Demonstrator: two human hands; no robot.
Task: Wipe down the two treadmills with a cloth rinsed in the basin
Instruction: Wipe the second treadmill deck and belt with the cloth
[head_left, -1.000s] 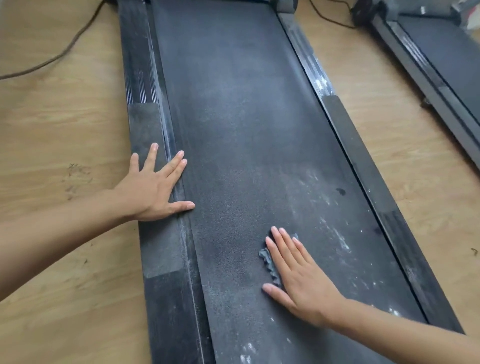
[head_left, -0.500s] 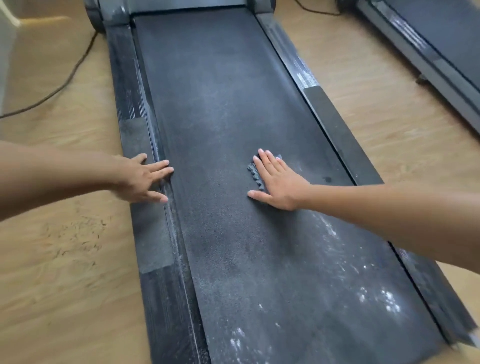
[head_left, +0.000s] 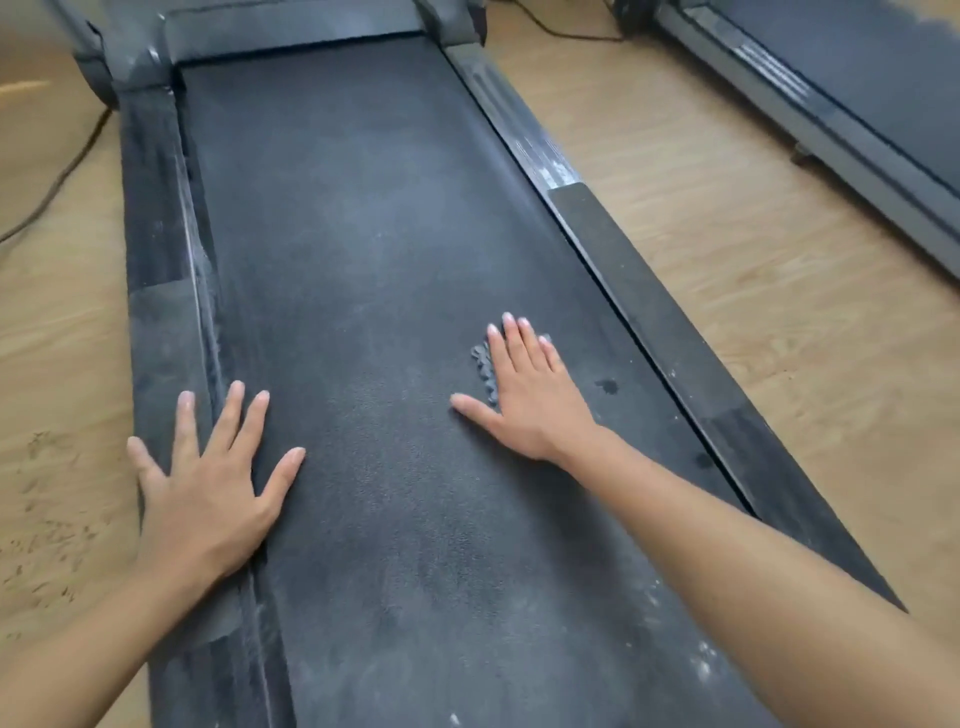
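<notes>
A dusty black treadmill belt runs away from me down the middle of the view. My right hand lies flat with straight fingers on a small grey cloth, pressing it onto the belt right of centre; only the cloth's crumpled left edge shows. My left hand rests spread flat across the left side rail and the belt's edge. A second treadmill stands at the upper right. The basin is out of sight.
Wooden floor separates the two treadmills. A black cable trails over the floor at the left, another at the top. White dust flecks lie on the belt's near right part. The grey motor cover closes the far end.
My right hand has pushed the cloth forward along the belt from the near dusty patch. My left hand has shifted from the rail partly onto the belt. The view has tilted toward the treadmill's far end.
</notes>
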